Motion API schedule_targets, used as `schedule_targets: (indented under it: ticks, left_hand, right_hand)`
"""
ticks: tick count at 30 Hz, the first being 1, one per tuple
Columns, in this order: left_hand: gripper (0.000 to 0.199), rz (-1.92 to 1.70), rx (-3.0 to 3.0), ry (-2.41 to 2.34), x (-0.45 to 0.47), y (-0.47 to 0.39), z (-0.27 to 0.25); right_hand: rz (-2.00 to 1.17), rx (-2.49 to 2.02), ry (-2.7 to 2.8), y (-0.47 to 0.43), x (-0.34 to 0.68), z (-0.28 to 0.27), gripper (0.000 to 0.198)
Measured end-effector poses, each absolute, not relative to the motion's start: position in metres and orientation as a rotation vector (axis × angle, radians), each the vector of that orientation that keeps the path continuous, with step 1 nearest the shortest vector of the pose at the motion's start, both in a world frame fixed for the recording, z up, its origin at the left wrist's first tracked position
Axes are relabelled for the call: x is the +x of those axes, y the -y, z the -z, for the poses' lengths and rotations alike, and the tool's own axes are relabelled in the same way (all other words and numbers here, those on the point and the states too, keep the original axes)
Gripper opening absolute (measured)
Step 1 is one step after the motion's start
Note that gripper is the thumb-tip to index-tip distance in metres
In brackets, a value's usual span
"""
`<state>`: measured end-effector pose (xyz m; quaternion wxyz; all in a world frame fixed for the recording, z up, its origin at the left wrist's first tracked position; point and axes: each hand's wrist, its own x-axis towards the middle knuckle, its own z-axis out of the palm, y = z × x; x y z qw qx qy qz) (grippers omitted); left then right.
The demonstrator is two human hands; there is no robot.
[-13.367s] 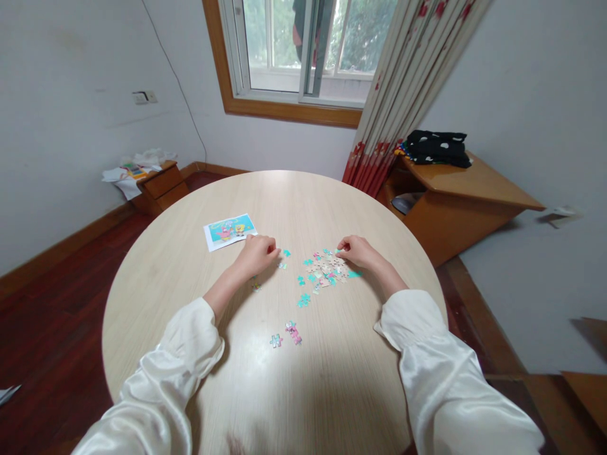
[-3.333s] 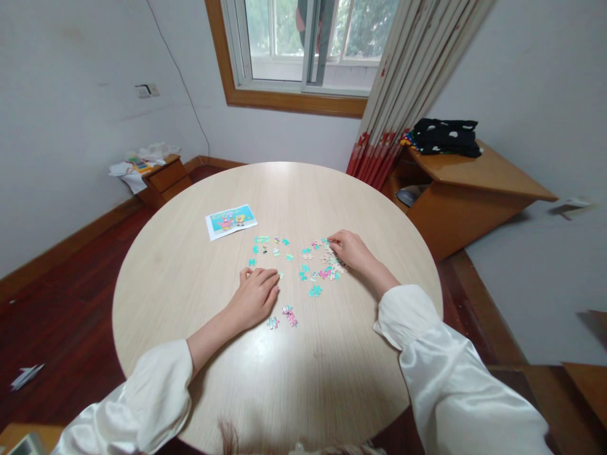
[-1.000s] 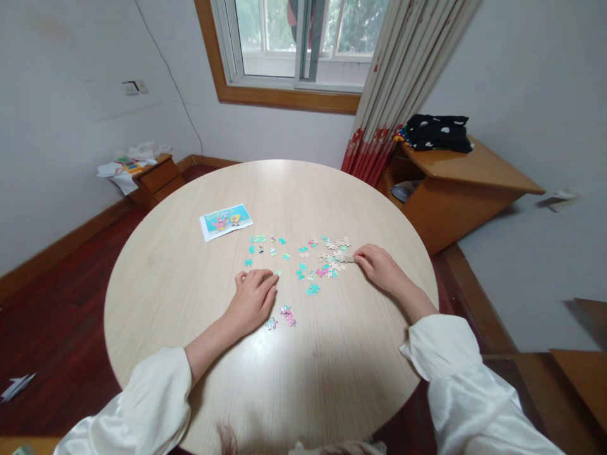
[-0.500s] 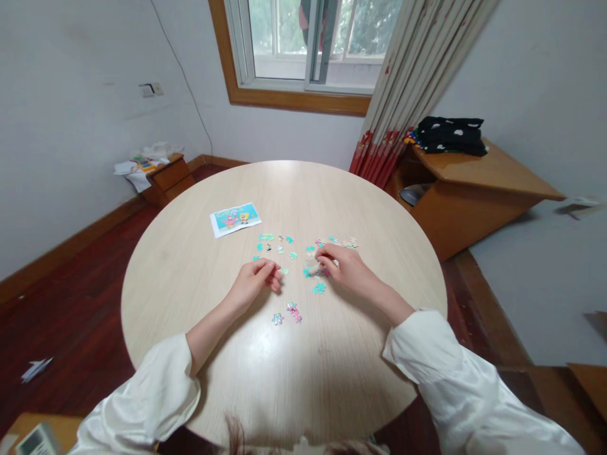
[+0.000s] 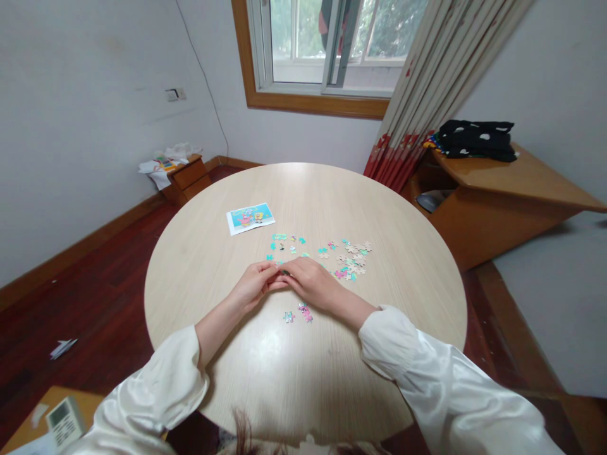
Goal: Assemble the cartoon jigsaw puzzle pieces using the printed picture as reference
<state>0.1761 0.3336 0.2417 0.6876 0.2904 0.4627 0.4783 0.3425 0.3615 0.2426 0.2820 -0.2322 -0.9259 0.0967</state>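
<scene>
- Head view: a round, pale wood-grain table [image 5: 303, 189] fills the middle, its far edge towards a window [image 5: 317, 50] framed in brown wood.
- A long cream curtain with red lower patterning [image 5: 441, 69] hangs beside the window, near a tilted-looking brown wooden cabinet [image 5: 507, 183] that bears a folded black cloth with white spots [image 5: 477, 139].
- Left hand [image 5: 255, 284] and right hand [image 5: 310, 281], both below white satin sleeves [image 5: 412, 354], meet above the table's centre. Their fingers are bent and drawn nearly together at the tips; I cannot tell whether a piece is pinched between them.
- A white-edged rectangular paper print with turquoise, pink and yellow cartoon figures [image 5: 251, 218] lies flat beyond the left hand.
- Small jigsaw pieces, many beige side up, some turquoise or pink, make a loose heap [image 5: 355, 259] to the right of the right hand.
- Smaller turquoise and multicoloured pieces [image 5: 279, 237] lie spread out just beyond the hands.
- Nearest the body are a pink cluster of pieces [image 5: 306, 313] and, just beside it, a pale blue piece with pink [image 5: 289, 317].
</scene>
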Motion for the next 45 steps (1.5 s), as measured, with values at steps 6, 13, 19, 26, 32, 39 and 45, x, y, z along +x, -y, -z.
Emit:
schedule_targets:
  ticks: [6,13,19,26,32,39,45]
  left_hand:
    - [0.018,-1.079,0.75,-1.111,0.172,-0.336,-0.239]
    - [0.024,-1.206,0.869,-1.222,0.175,-0.338,-0.239]
    - [0.027,-1.242,0.922,-1.188,0.179,-0.336,-0.235]
    - [0.036,-1.252,0.85,-1.172,0.18,-0.333,-0.233]
    - [0.043,-1.263,0.959,-1.256,0.169,-0.335,-0.237]
    - [0.044,-1.331,1.137,-1.708,0.09,-0.349,-0.233]
    - [0.042,-1.139,1.352,-1.934,0.062,-0.351,-0.213]
  right_hand:
    - [-0.447,-0.589,2.406,-0.36,0.36,-0.242,0.022]
    - [-0.693,-0.91,2.207,-0.36,0.364,-0.243,0.005]
    - [-0.909,-0.915,2.133,-0.354,0.349,-0.246,0.004]
    - [-0.889,-0.905,2.142,-0.354,0.348,-0.242,0.006]
    - [-0.805,-0.898,2.177,-0.357,0.354,-0.246,0.003]
    - [-0.475,-1.201,2.124,-0.41,0.423,-0.242,0.011]
    - [-0.298,-1.457,2.088,-0.443,0.475,-0.223,0.016]
